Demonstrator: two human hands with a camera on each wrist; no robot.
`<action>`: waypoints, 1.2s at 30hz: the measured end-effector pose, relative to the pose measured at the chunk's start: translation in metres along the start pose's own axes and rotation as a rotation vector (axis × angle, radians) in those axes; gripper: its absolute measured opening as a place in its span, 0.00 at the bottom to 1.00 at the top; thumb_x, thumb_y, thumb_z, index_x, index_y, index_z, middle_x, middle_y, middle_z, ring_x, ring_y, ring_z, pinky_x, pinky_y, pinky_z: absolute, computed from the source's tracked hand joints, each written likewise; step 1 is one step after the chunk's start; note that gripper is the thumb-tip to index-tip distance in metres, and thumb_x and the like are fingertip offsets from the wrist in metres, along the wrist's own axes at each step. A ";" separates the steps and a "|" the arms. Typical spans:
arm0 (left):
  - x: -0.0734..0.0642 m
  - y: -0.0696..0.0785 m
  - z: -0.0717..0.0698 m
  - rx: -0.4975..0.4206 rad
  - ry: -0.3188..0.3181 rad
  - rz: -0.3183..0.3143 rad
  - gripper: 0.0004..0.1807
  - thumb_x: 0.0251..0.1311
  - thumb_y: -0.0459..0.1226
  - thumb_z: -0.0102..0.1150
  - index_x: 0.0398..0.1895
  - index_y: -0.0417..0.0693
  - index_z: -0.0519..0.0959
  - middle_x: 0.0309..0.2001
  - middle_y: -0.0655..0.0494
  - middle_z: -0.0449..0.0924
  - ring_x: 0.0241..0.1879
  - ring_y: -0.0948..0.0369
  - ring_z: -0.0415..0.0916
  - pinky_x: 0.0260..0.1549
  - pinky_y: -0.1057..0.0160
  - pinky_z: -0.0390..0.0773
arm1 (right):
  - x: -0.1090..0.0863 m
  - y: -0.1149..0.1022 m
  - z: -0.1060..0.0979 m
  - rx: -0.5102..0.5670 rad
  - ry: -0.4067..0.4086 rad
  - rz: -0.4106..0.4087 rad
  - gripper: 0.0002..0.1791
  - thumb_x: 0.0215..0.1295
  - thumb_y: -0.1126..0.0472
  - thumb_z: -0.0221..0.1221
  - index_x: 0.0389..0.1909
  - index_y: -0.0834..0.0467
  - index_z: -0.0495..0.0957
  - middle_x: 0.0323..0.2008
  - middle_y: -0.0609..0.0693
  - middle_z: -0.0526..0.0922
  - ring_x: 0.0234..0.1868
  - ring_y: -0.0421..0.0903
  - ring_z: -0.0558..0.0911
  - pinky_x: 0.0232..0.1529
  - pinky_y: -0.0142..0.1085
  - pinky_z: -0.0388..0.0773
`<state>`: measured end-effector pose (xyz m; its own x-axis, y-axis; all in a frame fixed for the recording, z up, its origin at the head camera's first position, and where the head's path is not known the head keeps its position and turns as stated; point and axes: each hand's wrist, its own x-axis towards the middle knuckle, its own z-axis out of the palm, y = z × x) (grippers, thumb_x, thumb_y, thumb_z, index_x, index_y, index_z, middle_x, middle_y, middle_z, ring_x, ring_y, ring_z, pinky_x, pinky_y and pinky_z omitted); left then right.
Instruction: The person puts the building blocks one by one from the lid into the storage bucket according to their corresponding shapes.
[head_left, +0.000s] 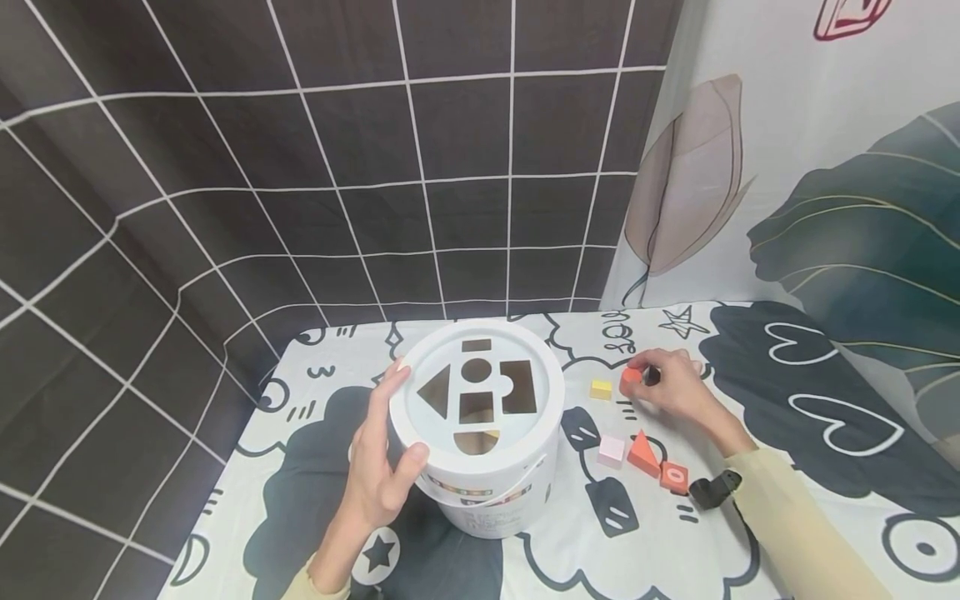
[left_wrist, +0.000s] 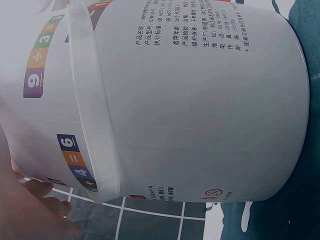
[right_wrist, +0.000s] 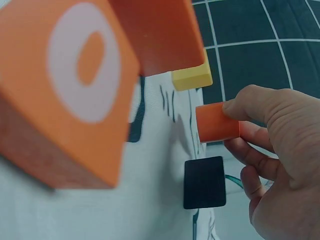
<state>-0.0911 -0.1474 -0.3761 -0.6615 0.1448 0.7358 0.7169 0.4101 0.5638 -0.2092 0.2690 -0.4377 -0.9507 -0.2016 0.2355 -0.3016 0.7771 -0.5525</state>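
Observation:
My right hand (head_left: 675, 387) pinches a red cylinder block (head_left: 631, 381) between thumb and fingers. In the right wrist view that orange-red block (right_wrist: 218, 122) is at the fingertips, with a black block (right_wrist: 205, 182) just beside it. A yellow block (head_left: 601, 390) lies to the left of this hand. My left hand (head_left: 378, 471) rests against the left side of a white bucket (head_left: 495, 512), its thumb at the rim and its fingers extended along the edge. The bucket's lid (head_left: 442, 433) has several shaped holes; a yellow bit shows through the half-round one.
Nearer me, right of the bucket, lie a pink block (head_left: 611, 450), a red triangular block (head_left: 642, 454) and a red block with a 0 (head_left: 673, 477). A white handle (left_wrist: 97, 100) hangs around the bucket. Behind stands a dark grid-patterned cloth (head_left: 465, 217).

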 end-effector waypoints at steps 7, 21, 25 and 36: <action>0.000 0.000 0.000 0.001 0.002 0.002 0.39 0.53 0.44 0.52 0.69 0.35 0.65 0.72 0.41 0.64 0.72 0.46 0.58 0.69 0.59 0.56 | 0.001 -0.007 -0.009 0.010 0.005 -0.013 0.19 0.51 0.64 0.72 0.43 0.67 0.82 0.38 0.61 0.84 0.41 0.63 0.73 0.45 0.59 0.57; 0.001 0.000 0.000 0.001 0.003 0.013 0.38 0.54 0.44 0.52 0.69 0.34 0.65 0.71 0.40 0.64 0.73 0.46 0.57 0.70 0.58 0.56 | 0.003 -0.032 -0.029 0.014 0.048 -0.076 0.17 0.50 0.68 0.70 0.42 0.67 0.82 0.39 0.62 0.85 0.45 0.66 0.76 0.43 0.58 0.56; 0.001 -0.001 0.000 -0.005 0.000 0.015 0.38 0.54 0.44 0.52 0.69 0.34 0.65 0.71 0.40 0.64 0.73 0.45 0.57 0.70 0.58 0.55 | 0.004 -0.039 -0.036 0.004 0.060 -0.092 0.15 0.50 0.68 0.70 0.41 0.66 0.82 0.37 0.61 0.85 0.46 0.65 0.75 0.44 0.59 0.57; 0.001 -0.001 0.001 -0.020 0.003 0.025 0.38 0.54 0.44 0.52 0.69 0.34 0.64 0.71 0.39 0.64 0.73 0.44 0.57 0.70 0.56 0.54 | 0.004 -0.066 -0.054 0.011 0.043 -0.134 0.16 0.50 0.70 0.70 0.42 0.65 0.82 0.37 0.58 0.84 0.46 0.61 0.74 0.45 0.57 0.59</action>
<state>-0.0925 -0.1473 -0.3765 -0.6427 0.1523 0.7508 0.7376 0.3879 0.5527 -0.1891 0.2491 -0.3567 -0.8979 -0.2774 0.3418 -0.4269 0.7380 -0.5226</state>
